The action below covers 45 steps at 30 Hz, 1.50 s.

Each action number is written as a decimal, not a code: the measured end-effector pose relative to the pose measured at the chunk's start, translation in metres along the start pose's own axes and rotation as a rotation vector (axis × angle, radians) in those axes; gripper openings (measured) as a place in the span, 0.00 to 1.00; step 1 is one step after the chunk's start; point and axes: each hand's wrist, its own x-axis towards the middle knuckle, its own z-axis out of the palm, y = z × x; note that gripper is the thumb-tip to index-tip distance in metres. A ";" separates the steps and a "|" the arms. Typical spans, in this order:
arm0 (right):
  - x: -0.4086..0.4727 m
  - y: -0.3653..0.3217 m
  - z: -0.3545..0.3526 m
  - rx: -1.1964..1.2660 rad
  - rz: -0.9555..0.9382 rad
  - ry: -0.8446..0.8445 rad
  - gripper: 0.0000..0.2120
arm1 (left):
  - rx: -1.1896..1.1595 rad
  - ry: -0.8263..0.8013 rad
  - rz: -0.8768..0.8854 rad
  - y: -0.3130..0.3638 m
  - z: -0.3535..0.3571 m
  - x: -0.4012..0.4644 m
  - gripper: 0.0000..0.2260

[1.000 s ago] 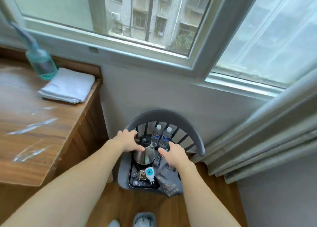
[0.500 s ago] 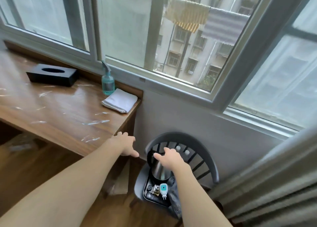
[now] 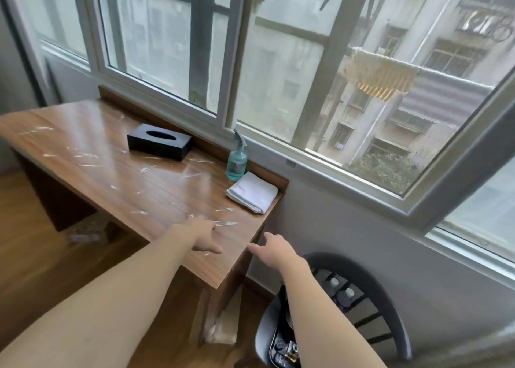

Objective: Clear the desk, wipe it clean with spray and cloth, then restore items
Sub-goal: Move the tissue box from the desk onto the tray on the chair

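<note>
Both hands, empty with fingers loosely spread, have left the kettle tray on the chair [image 3: 384, 292]: left hand [image 3: 202, 235] over the smeared tabletop [image 3: 92, 156], right hand [image 3: 276, 252] beside it, nearing spray bottle [image 3: 237, 161] and folded cloth [image 3: 252, 195] for wiping.

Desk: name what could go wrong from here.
The tissue box sits on the desk, so wiping now would probably leave the patch under it dirty. The spray bottle and folded cloth sit near the right end; a reaching left hand or right hand might knock them off.
</note>
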 end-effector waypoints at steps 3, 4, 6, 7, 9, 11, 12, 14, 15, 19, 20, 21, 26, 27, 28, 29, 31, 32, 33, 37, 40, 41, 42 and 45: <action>0.025 -0.057 0.010 -0.005 -0.012 -0.015 0.40 | -0.036 0.009 -0.012 -0.050 -0.022 0.015 0.37; 0.035 -0.075 0.014 -0.005 -0.022 -0.009 0.40 | -0.053 0.017 -0.020 -0.067 -0.029 0.021 0.37; 0.052 -0.111 0.021 -0.001 -0.037 0.016 0.39 | -0.073 0.028 -0.035 -0.101 -0.041 0.034 0.37; 0.059 -0.127 0.026 0.002 -0.041 0.032 0.39 | -0.076 0.027 -0.043 -0.116 -0.046 0.039 0.37; 0.073 -0.156 0.034 -0.010 -0.043 0.049 0.37 | -0.069 0.036 -0.046 -0.143 -0.056 0.050 0.37; 0.086 -0.179 0.038 -0.056 -0.040 0.034 0.37 | -0.086 0.020 -0.043 -0.166 -0.065 0.061 0.37; 0.092 -0.189 0.038 -0.082 -0.041 0.019 0.38 | -0.092 0.011 -0.042 -0.176 -0.068 0.068 0.37; 0.109 -0.208 0.037 -0.113 -0.051 0.012 0.38 | -0.088 0.009 -0.047 -0.193 -0.076 0.081 0.37; 0.119 -0.217 0.035 -0.116 -0.056 0.013 0.38 | -0.087 0.017 -0.051 -0.201 -0.080 0.089 0.38; 0.172 -0.247 0.026 -0.129 -0.067 0.005 0.39 | -0.107 0.033 -0.076 -0.230 -0.100 0.124 0.38; 0.187 -0.254 0.024 -0.121 -0.072 0.002 0.39 | -0.102 0.035 -0.090 -0.237 -0.106 0.134 0.38; 0.202 -0.262 0.021 -0.109 -0.077 -0.001 0.40 | -0.094 0.036 -0.106 -0.244 -0.112 0.143 0.37; 0.277 -0.306 0.010 -0.049 -0.146 -0.038 0.39 | -0.072 0.031 -0.184 -0.280 -0.149 0.193 0.39; 0.290 -0.315 0.006 -0.052 -0.159 -0.043 0.39 | -0.087 0.038 -0.202 -0.289 -0.157 0.204 0.40; 0.304 -0.323 0.002 -0.059 -0.174 -0.040 0.38 | -0.103 0.044 -0.219 -0.298 -0.164 0.214 0.40; 0.316 -0.330 -0.002 -0.065 -0.187 -0.031 0.38 | -0.116 0.046 -0.233 -0.305 -0.171 0.223 0.40; 0.339 -0.342 -0.005 -0.064 -0.195 -0.024 0.39 | -0.129 0.043 -0.251 -0.320 -0.183 0.240 0.40; 0.350 -0.347 -0.007 -0.062 -0.192 -0.025 0.39 | -0.132 0.038 -0.260 -0.326 -0.188 0.248 0.40; 0.359 -0.350 -0.007 -0.062 -0.182 -0.030 0.39 | -0.135 0.030 -0.264 -0.330 -0.191 0.255 0.40; 0.393 -0.361 -0.014 -0.078 -0.124 -0.018 0.37 | -0.159 0.025 -0.250 -0.344 -0.203 0.289 0.39; 0.420 -0.372 -0.015 -0.036 -0.060 0.006 0.38 | -0.157 0.041 -0.245 -0.359 -0.210 0.319 0.41; 0.429 -0.376 -0.014 0.003 -0.034 0.023 0.38 | -0.152 0.056 -0.247 -0.365 -0.212 0.330 0.42; 0.437 -0.380 -0.013 0.041 -0.003 0.041 0.38 | -0.149 0.076 -0.248 -0.370 -0.215 0.341 0.43; 0.458 -0.395 -0.012 0.124 0.094 0.084 0.38 | -0.194 0.106 -0.237 -0.391 -0.220 0.378 0.45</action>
